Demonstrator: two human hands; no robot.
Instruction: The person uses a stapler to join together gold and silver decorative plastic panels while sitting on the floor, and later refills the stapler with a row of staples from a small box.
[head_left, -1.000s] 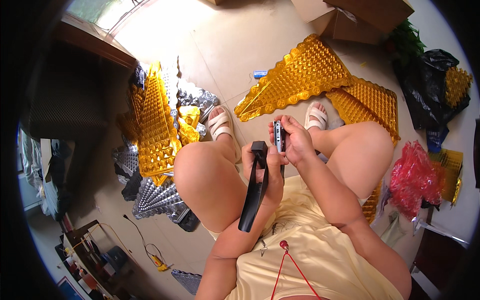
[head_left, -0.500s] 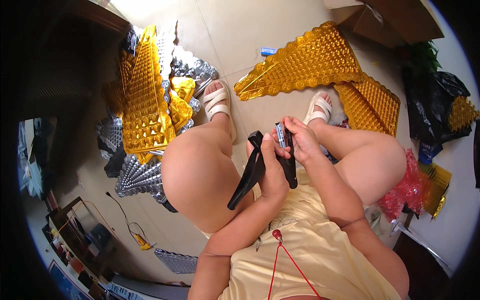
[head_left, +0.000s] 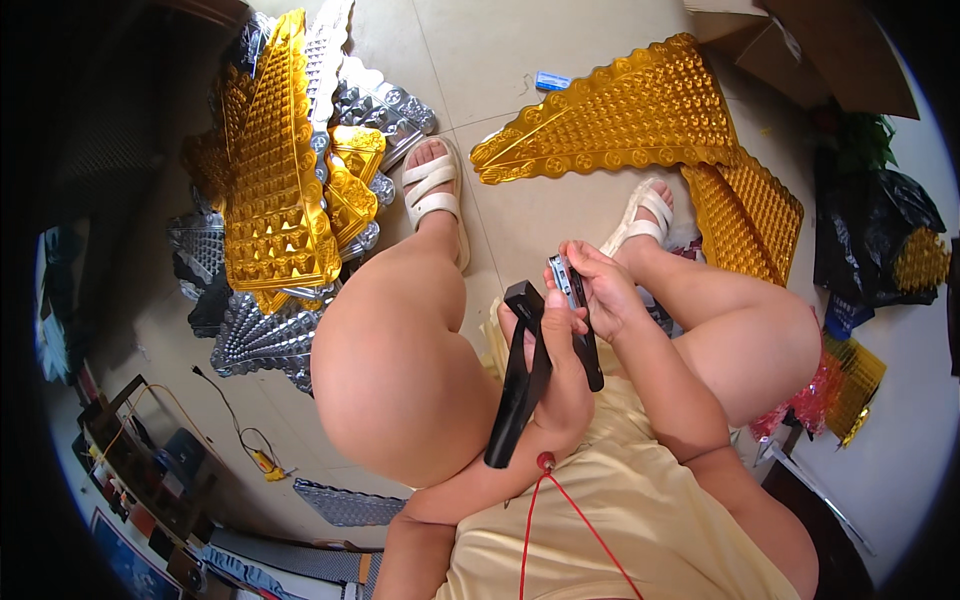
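Observation:
Both hands are together between my knees, on what looks like a black stapler with its parts spread apart. My left hand [head_left: 563, 375] is wrapped round it, with one long black arm [head_left: 515, 400] slanting down on its left side. A second black part with a silver metal piece [head_left: 559, 275] stands on the right, between the two hands. My right hand [head_left: 605, 290] pinches that part near its upper end, thumb and fingers closed. The left thumb and fingertips reach to the silver piece. My palms hide where the black parts join.
Gold embossed foil sheets [head_left: 620, 110] lie on the tiled floor ahead, near a small blue box [head_left: 552, 81]. More gold and silver sheets [head_left: 275, 190] are piled at left. A yellow-ended cord [head_left: 268, 463] lies lower left. Black plastic bags [head_left: 870, 230] and a cardboard box [head_left: 830, 50] stand right.
The long black arm in my left hand has turned more upright and shifted right. My right hand stays on the silver-topped part. The whole view has shifted slightly.

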